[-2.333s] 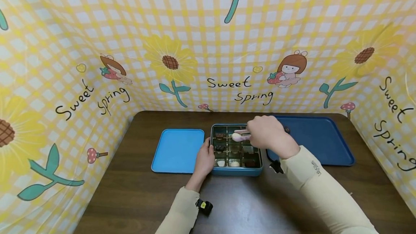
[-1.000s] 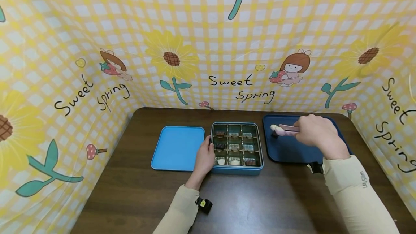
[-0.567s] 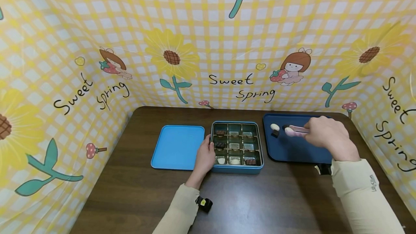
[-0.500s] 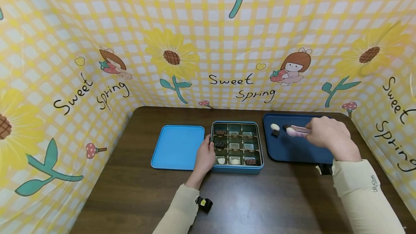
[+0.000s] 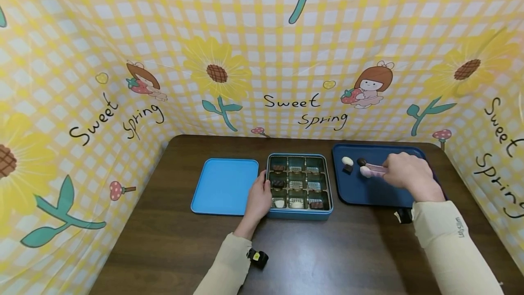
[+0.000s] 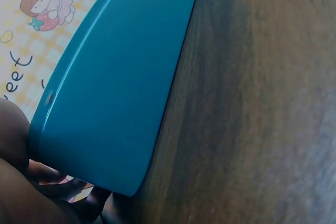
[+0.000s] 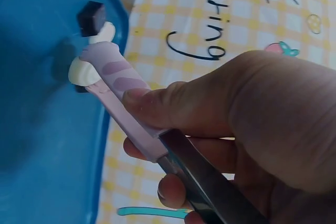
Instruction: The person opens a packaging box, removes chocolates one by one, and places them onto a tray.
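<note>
My left hand [image 5: 259, 198] holds the left side of a blue tin [image 5: 300, 214], its thumb at the rim and its fingers along the outer wall. The tin has a divided insert with brown and white chocolates in some compartments. My right hand [image 5: 410, 171] grips a pair of tongs [image 7: 134, 98] with lilac tips and metal handles. These tips are low over a dark blue tray [image 5: 380, 190]. A white rounded piece [image 7: 83, 72] shows at the tips; whether they pinch it I cannot tell. Close by are a round dark chocolate [image 5: 361, 161], a white chocolate [image 5: 347, 161] and a dark cube [image 5: 348, 169].
A light blue lid [image 5: 225, 186] lies on the wooden table [image 5: 172, 249] to the left of the tin. Patterned yellow-and-white checked cloth [image 5: 286, 58] hangs behind and along both sides of the table.
My right hand has carried the tongs right, from above the tin to the tray. A white chocolate now lies by the dark cube there. The left hand has stayed on the tin.
</note>
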`<move>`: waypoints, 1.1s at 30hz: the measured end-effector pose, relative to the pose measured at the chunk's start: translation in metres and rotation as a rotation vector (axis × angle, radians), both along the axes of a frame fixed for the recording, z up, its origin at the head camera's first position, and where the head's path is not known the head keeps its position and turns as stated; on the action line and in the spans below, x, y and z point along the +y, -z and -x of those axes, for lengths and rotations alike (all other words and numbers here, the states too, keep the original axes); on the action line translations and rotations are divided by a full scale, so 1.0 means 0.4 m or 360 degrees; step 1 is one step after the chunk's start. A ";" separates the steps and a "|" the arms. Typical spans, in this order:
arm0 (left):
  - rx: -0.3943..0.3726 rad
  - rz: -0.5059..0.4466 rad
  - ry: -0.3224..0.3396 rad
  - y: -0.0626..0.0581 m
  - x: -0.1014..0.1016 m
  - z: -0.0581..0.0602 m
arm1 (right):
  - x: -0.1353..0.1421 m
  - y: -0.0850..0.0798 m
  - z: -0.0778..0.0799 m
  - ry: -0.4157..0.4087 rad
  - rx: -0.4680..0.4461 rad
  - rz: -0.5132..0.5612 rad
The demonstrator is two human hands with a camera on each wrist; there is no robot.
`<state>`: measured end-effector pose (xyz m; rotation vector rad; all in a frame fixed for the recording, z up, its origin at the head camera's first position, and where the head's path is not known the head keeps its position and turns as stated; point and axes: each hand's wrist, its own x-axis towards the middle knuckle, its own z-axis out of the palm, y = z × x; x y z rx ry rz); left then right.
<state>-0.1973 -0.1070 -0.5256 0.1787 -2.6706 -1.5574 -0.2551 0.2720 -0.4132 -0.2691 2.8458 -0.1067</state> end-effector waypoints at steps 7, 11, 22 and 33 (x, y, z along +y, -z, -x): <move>-0.0012 -0.0010 0.0012 0.001 0.001 -0.003 | -0.002 0.030 0.007 0.0034 -0.0044 0.0009; -0.0001 0.0003 0.0006 0.002 0.002 -0.002 | -0.003 0.036 0.009 0.0039 -0.0052 0.0014; 0.0022 -0.0005 0.0006 0.007 0.000 -0.001 | -0.011 0.036 0.006 0.0070 -0.0069 -0.0022; 0.0007 -0.0019 -0.0009 0.013 0.002 0.004 | -0.065 -0.058 -0.017 0.0016 0.0195 -0.0036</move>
